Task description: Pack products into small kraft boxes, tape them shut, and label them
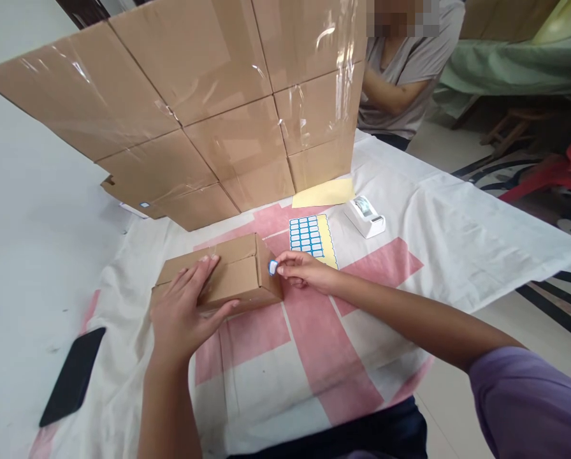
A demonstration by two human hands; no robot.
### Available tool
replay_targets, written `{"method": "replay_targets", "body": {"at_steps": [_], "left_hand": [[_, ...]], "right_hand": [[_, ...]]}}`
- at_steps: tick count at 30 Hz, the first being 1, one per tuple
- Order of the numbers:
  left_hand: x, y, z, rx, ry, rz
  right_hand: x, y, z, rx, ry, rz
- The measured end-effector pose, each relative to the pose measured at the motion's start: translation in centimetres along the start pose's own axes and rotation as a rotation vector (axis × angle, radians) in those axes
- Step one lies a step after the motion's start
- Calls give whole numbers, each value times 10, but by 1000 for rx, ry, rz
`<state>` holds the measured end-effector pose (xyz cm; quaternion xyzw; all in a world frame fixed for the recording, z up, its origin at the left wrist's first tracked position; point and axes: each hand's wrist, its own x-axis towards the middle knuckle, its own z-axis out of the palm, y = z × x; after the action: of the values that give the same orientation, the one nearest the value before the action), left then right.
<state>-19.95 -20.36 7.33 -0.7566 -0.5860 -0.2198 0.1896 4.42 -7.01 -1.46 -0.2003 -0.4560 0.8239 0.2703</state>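
A closed cardboard box (235, 271) lies on the cloth-covered table. My left hand (183, 309) rests on its top and near edge with the fingers spread. At the box's right end, my right hand (302, 271) pinches a small white sticker label with a blue border (273, 267). The label is at the end face; whether it touches the cardboard I cannot tell. Just behind my right hand lies a yellow-backed sheet of blue-bordered labels (307, 236), partly peeled on its right side.
Taped cardboard panels (238, 140) stand upright across the back. A yellow paper strip (324, 193) and a white tape dispenser (364, 217) lie at the back right. A black phone (72, 376) is at the left. Another person (410, 76) sits beyond the panels.
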Motion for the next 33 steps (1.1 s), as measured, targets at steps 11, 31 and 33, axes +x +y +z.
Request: {"method": "replay_targets", "body": {"at_steps": [11,31,33], "left_hand": [[0,-1,3,-19,30,5],[-2,1,2,-27,27,-50],[-3,1,2,-26,32,-42]], "right_hand": [[1,4,-3,-48,-35,-3],[3,0,8,-140,56,-75],[4,-1,8,-144,54,-86]]}}
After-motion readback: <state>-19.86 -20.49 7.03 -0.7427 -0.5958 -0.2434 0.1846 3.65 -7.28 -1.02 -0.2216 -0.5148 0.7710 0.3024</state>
